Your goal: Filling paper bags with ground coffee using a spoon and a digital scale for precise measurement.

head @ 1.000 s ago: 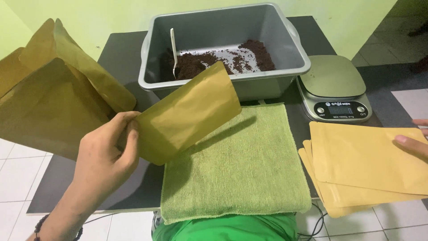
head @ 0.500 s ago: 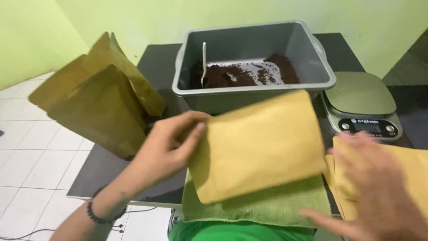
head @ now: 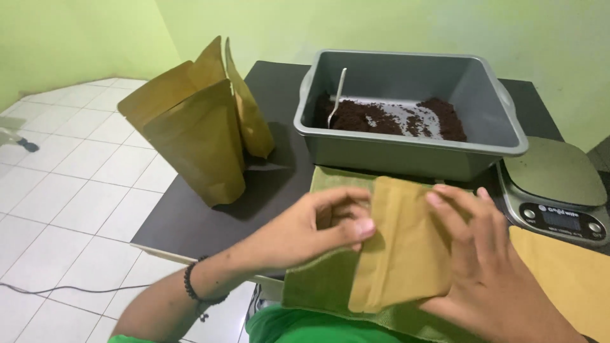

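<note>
Brown paper pouch (head: 406,244) pinched by left hand (head: 311,228) fingers; right hand (head: 489,267) fingers spread flat on it.

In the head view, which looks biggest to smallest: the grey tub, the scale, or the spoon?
1. Grey plastic tub holding dark grounds.
2. Grey digital kitchen scale, partly cut off by the picture's edge, though plainly smaller.
3. Metal spoon standing in the tub, smallest.

A grey plastic tub (head: 483,136) on the dark table (head: 210,219) holds dark brown grounds (head: 394,117) and a metal spoon (head: 337,95). 3 standing kraft pouches (head: 203,127) lean together at left (a digital kitchen scale (head: 556,190) sits right).
</note>
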